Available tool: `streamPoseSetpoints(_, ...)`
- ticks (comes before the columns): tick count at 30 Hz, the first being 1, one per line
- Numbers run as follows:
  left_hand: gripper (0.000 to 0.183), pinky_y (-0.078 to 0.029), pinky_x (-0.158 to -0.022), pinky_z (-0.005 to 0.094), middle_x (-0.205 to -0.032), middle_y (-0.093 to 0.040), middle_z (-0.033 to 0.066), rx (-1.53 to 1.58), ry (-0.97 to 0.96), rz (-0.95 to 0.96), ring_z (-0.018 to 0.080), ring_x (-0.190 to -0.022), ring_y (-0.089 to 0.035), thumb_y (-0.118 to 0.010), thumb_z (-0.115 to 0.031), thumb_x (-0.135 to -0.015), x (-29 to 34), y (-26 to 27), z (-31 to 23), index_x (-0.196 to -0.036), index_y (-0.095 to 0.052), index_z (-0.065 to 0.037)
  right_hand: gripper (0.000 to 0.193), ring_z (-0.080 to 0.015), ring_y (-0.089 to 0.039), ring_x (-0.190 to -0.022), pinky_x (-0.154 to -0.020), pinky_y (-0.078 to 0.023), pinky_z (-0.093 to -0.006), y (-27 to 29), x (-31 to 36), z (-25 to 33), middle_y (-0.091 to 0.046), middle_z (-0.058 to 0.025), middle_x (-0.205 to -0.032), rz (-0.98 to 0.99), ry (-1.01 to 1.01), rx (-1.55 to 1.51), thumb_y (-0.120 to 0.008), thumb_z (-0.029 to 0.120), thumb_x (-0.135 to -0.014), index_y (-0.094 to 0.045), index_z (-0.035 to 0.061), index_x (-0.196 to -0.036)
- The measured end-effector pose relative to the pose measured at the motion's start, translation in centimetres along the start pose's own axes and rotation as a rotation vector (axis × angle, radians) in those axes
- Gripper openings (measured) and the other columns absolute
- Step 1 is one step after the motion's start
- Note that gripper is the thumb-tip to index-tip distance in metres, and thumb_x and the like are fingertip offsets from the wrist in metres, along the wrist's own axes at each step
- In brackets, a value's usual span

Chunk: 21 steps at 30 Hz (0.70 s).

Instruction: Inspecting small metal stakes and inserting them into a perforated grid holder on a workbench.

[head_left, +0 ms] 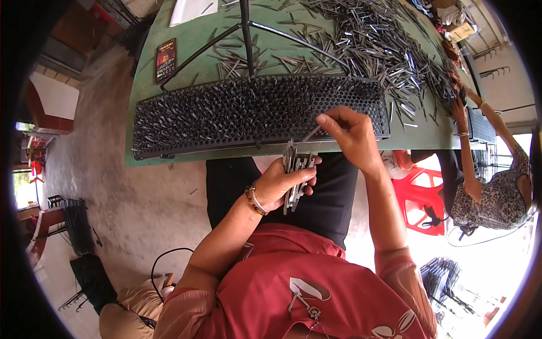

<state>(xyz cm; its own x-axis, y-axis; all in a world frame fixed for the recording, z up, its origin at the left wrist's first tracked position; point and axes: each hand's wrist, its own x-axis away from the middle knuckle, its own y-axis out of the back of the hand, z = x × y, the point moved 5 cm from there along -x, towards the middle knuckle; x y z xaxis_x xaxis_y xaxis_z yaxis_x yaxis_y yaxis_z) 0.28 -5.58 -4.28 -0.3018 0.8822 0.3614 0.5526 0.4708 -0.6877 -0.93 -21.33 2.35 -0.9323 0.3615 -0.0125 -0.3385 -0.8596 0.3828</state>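
My left hand [273,185] is closed round a bundle of thin metal strips [294,179], held upright over my lap just below the table edge. Between the thumb and finger of my right hand [355,135] is a single thin metal strip [311,133], slanting down toward the top of the bundle. Right beyond both hands stands a long black perforated rack [367,104]. Many dark strips stand in its holes across the left and middle, while the right part shows bare holes. Black rods [247,39] rise behind it.
The green table [195,34] bears a large heap of loose strips [378,48] at the far right. A phone [166,61] lies at the far left. Another person [491,198] works at the right edge, hands at the heap. A red plastic stool [418,195] stands below.
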Motion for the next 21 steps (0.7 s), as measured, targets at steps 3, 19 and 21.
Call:
streamPoseSetpoints(3, 0.035, -0.052, -0.060, 0.0238, -0.085, -0.062, 0.0036, 0.010, 0.033, -0.026, 0.0105, -0.071, -0.061, -0.068, -0.018, -0.084, 0.1, 0.1, 0.1, -0.113, -0.057, -0.002, 0.012, -0.0132, -0.057, -0.069, -0.057, -0.043, -0.0252, -0.3, -0.9, 0.8, -0.060, -0.0065, -0.077, -0.141, 0.227, 0.140, -0.068, 0.009, -0.083, -0.065, -0.0024, -0.086)
streamPoseSetpoints(19, 0.027, -0.057, -0.072, 0.0320, -0.093, -0.059, 0.0037, 0.092, 0.024, -0.072, 0.0144, -0.084, -0.062, -0.064, -0.010, -0.086, 0.4, 0.3, -0.7, -0.111, -0.056, -0.001, 0.013, -0.0233, -0.059, -0.072, -0.064, -0.046, -0.0310, -1.2, 0.3, 0.8, -0.061, -0.0105, -0.081, 0.088, 0.161, 0.219, -0.067, 0.009, -0.082, -0.067, -0.0024, -0.087)
streamPoseSetpoints(21, 0.022, -0.057, -0.071, 0.0325, -0.093, -0.060, 0.0043, 0.066, -0.012, -0.071, 0.0163, -0.085, -0.064, -0.064, -0.009, -0.086, 0.4, 0.5, -0.8, -0.106, -0.057, -0.002, 0.015, -0.0178, -0.058, -0.071, -0.063, -0.045, -0.0288, -1.5, 0.9, 0.4, -0.061, -0.0104, -0.077, 0.198, 0.205, 0.240, -0.067, 0.011, -0.083, -0.067, -0.0035, -0.085)
